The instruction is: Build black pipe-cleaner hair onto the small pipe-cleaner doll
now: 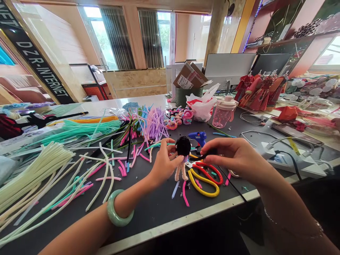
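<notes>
My left hand [166, 163] is closed around a small pipe-cleaner doll [182, 147] with a fuzzy black head and pale legs hanging down. The doll is upright above the table, its black side turned towards me. Between the thumb and fingers of my right hand [235, 154] is a short black fuzzy piece [209, 153], probably pipe cleaner. Its free end points at the doll's neck; whether they touch I cannot tell. Scissors with red and yellow handles [204, 187] lie just below my hands. A blue glue gun [198, 136] rests behind the doll.
Loose pipe cleaners [106, 173] and cut bits cover the left and middle of the table, with cream bundles [39, 173] and teal ones [85, 127]. A pink cup [224, 111], a plastic bag [203, 106] and a power strip [278, 159] with cables stand at the back and right.
</notes>
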The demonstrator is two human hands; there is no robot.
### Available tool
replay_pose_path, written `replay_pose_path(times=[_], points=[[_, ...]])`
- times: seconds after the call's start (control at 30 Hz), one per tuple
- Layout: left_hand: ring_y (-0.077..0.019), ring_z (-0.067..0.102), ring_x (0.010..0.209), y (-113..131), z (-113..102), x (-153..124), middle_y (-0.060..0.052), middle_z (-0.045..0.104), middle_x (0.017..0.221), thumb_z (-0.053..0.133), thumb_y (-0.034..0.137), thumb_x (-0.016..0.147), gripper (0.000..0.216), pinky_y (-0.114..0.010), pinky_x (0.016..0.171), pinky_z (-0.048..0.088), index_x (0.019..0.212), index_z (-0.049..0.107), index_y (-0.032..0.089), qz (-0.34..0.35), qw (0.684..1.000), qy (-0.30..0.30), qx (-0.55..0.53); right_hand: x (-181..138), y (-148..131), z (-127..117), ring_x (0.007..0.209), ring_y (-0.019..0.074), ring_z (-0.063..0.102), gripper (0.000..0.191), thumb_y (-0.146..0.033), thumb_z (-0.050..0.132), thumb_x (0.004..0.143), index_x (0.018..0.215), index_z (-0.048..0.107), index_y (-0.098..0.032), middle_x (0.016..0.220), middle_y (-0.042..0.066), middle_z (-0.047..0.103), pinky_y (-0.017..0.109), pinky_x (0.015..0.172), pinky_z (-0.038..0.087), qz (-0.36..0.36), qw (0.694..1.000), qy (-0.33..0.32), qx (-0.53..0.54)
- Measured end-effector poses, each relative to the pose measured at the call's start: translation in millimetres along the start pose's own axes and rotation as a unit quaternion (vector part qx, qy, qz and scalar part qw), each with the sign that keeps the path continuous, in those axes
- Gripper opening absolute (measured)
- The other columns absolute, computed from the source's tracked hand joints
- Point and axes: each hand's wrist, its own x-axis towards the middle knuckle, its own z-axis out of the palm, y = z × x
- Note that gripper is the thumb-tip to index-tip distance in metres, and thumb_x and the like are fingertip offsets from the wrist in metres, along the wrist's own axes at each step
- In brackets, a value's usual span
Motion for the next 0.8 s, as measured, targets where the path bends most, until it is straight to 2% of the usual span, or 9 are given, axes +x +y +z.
replay_pose_path(times=[0.07, 0.17, 0.3, 0.43, 0.53, 0.6, 0.7, 0.8], points=[[-0.0158, 0.063, 0.085, -1.6, 0.7, -1.9, -0.001, 0.062, 0.090, 0.062, 0.019, 0.067, 0.046, -0.034, 0.081, 0.050, 0.102, 0.033, 0.023, 0.001, 1.000, 0.002, 0.003, 3.5, -2.3, -1.5, 0.071, 0.0198, 0.071, 0.030, -0.032, 0.084, 0.056, 0.083, 0.074, -0.021, 0.080, 0.004, 0.073, 0.031, 0.063, 0.060, 0.013, 1.000, -0.015, 0.021], [-0.0136, 0.063, 0.082, -4.4, 0.8, -3.0, 0.000, 0.062, 0.090, 0.062, 0.020, 0.069, 0.044, -0.033, 0.081, 0.050, 0.099, 0.030, 0.024, 0.006, 1.000, 0.008, 0.007, 12.0, -3.1, -2.4, 0.071, 0.0194, 0.071, 0.028, -0.034, 0.082, 0.059, 0.082, 0.074, -0.020, 0.079, 0.005, 0.073, 0.033, 0.068, 0.060, 0.009, 1.000, -0.002, 0.030], [-0.0114, 0.062, 0.077, -6.0, -1.5, -1.3, 0.002, 0.059, 0.088, 0.061, 0.024, 0.073, 0.036, -0.030, 0.077, 0.050, 0.090, 0.030, 0.024, 0.044, 0.998, 0.040, 0.009, 23.8, 0.9, 0.7, 0.055, 0.0138, 0.063, 0.020, -0.034, 0.076, 0.065, 0.075, 0.073, -0.017, 0.063, 0.001, 0.069, 0.028, 0.054, 0.054, -0.021, 1.000, 0.020, 0.002], [-0.0096, 0.050, 0.066, -1.8, -3.9, 1.2, 0.006, 0.043, 0.067, 0.058, 0.025, 0.077, 0.028, -0.025, 0.066, 0.045, 0.069, 0.031, 0.022, 0.106, 0.987, 0.105, 0.065, 27.7, 10.7, 8.8, 0.055, 0.0122, 0.058, 0.014, -0.029, 0.068, 0.069, 0.075, 0.074, -0.017, 0.064, 0.001, 0.068, 0.026, 0.051, 0.046, -0.052, 0.995, 0.037, -0.074], [-0.0090, 0.039, 0.058, 1.7, -3.7, 1.8, 0.006, 0.033, 0.060, 0.057, 0.024, 0.077, 0.032, -0.023, 0.058, 0.039, 0.058, 0.031, 0.020, 0.118, 0.984, 0.118, 0.066, 26.5, 18.0, 17.5, 0.060, 0.0130, 0.060, 0.014, -0.026, 0.063, 0.073, 0.077, 0.072, -0.017, 0.067, 0.001, 0.070, 0.026, 0.057, 0.047, -0.059, 0.991, 0.045, -0.110], [-0.0093, 0.042, 0.058, 2.4, -2.8, 2.1, 0.005, 0.038, 0.060, 0.057, 0.024, 0.074, 0.025, -0.023, 0.057, 0.040, 0.058, 0.039, 0.019, 0.101, 0.987, 0.117, 0.042, 25.6, 20.7, 23.4, 0.063, 0.0134, 0.061, 0.013, -0.024, 0.061, 0.075, 0.079, 0.071, -0.017, 0.069, 0.001, 0.070, 0.026, 0.059, 0.047, -0.065, 0.989, 0.044, -0.124], [-0.0126, 0.055, 0.067, 1.5, -1.8, 2.5, 0.001, 0.054, 0.069, 0.056, 0.025, 0.074, 0.009, -0.026, 0.064, 0.048, 0.067, 0.058, 0.018, 0.058, 0.993, 0.100, 0.006, 25.1, 21.5, 31.8, 0.064, 0.0139, 0.063, 0.012, -0.022, 0.060, 0.076, 0.080, 0.071, -0.017, 0.070, 0.001, 0.071, 0.026, 0.059, 0.047, -0.073, 0.987, 0.047, -0.138], [-0.0158, 0.061, 0.074, 1.3, -2.0, 2.4, -0.003, 0.062, 0.079, 0.057, 0.025, 0.072, 0.013, -0.030, 0.069, 0.052, 0.072, 0.067, 0.017, 0.035, 0.996, 0.080, 0.021, 25.8, 23.4, 38.9, 0.067, 0.0150, 0.065, 0.012, -0.023, 0.059, 0.078, 0.082, 0.070, -0.018, 0.073, 0.002, 0.072, 0.027, 0.063, 0.050, -0.082, 0.987, 0.059, -0.123]])
